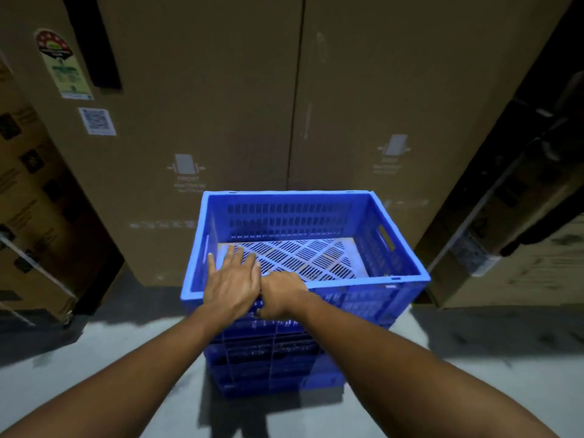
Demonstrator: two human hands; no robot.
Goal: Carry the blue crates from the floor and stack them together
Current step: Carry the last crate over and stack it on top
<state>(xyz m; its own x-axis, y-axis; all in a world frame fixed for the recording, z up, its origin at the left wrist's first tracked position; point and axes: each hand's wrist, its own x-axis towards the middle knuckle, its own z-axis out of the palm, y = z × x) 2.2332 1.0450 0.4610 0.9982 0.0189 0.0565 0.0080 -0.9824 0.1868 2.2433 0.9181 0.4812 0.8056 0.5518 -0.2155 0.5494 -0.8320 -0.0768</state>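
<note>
A blue slatted crate (363, 213) stands on top of a stack of blue crates (271, 368) in the middle of the head view. The top crate is empty, with a pale perforated floor. My left hand (232, 284) lies flat, fingers spread, over the near rim of the top crate. My right hand (281, 295) is right beside it, fingers curled over that same near rim. Both forearms reach in from the bottom corners.
Tall cardboard boxes (205, 121) stand directly behind the stack like a wall. More cartons (34, 197) lean at the left, and dark racking with boxes (512, 216) stands at the right. The pale concrete floor (94, 358) spreads around the stack.
</note>
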